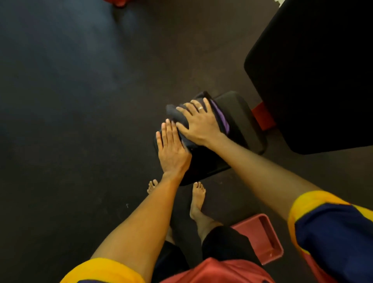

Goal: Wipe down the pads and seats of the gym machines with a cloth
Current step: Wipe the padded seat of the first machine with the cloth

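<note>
A small black padded seat [240, 113] stands low over the floor in the middle of the view. A dark cloth with a purple stripe [223, 117] lies bunched on top of it. My right hand [198, 124] presses flat on the cloth, fingers spread, a ring on one finger. My left hand [171, 149] lies flat on the seat's near left part, fingers straight and touching the cloth's edge. A larger black pad [314, 76] fills the upper right.
Red frame parts show by the big pad [263, 118] and at the top edge [119, 2]. A red tube end [260, 236] lies low right beside my bare feet [197, 200]. Dark rubber floor [70, 101] spreads to the left.
</note>
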